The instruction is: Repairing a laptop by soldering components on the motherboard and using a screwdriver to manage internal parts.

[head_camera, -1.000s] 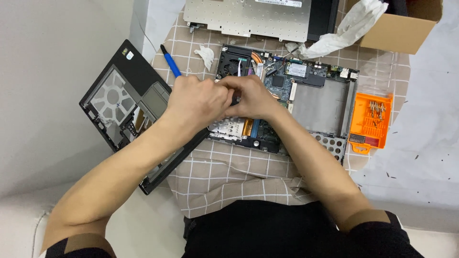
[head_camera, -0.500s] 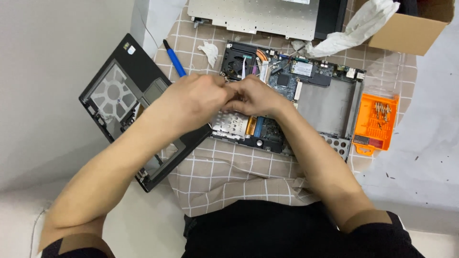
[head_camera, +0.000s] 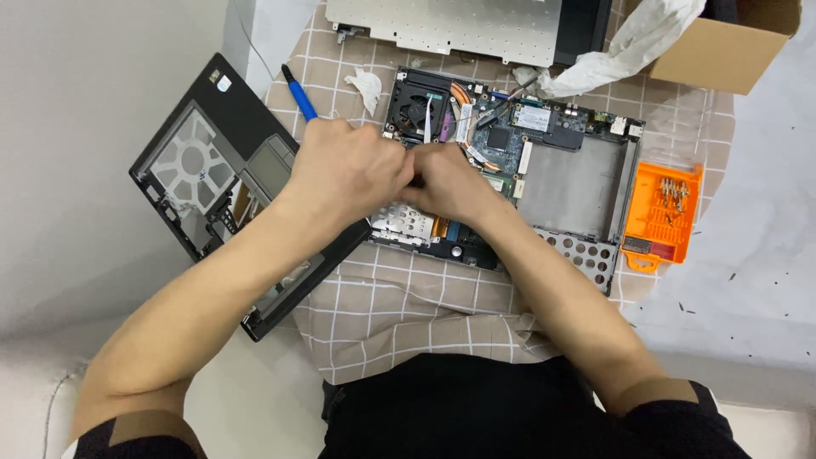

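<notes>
over the middle of the opened grey laptop base with its bare circuit board point(head_camera: 569, 183), you are bringing both hands together. your left hand point(head_camera: 353, 170) is curling into a loose fist, knuckles up, and your right hand point(head_camera: 450, 183) is closing in the same way, the two touching at the fingertips. something small and dark is showing between them, but i cannot tell what it is, nor whether either hand is really pinching it.

the laptop base is lying on a beige checked cloth point(head_camera: 399, 306) spread across your lap, with the black square cooling fan point(head_camera: 418, 109) just beyond your knuckles and copper heat pipes running from it toward the board. a perforated silver metal plate point(head_camera: 406, 223) is sitting under your wrists at the near edge.

beside your left forearm, a black plastic palm-rest cover with a touchpad point(head_camera: 212, 170) is resting tilted, half off the cloth. a blue-handled screwdriver point(head_camera: 299, 93) is lying just past your left hand, near a crumpled white scrap point(head_camera: 368, 85). to the right, touching the base, an orange plastic bit tray point(head_camera: 659, 217) is holding small metal bits. a silver metal panel point(head_camera: 450, 25) and a brown cardboard box with white wrapping point(head_camera: 722, 47) are sitting at the far edge.
</notes>
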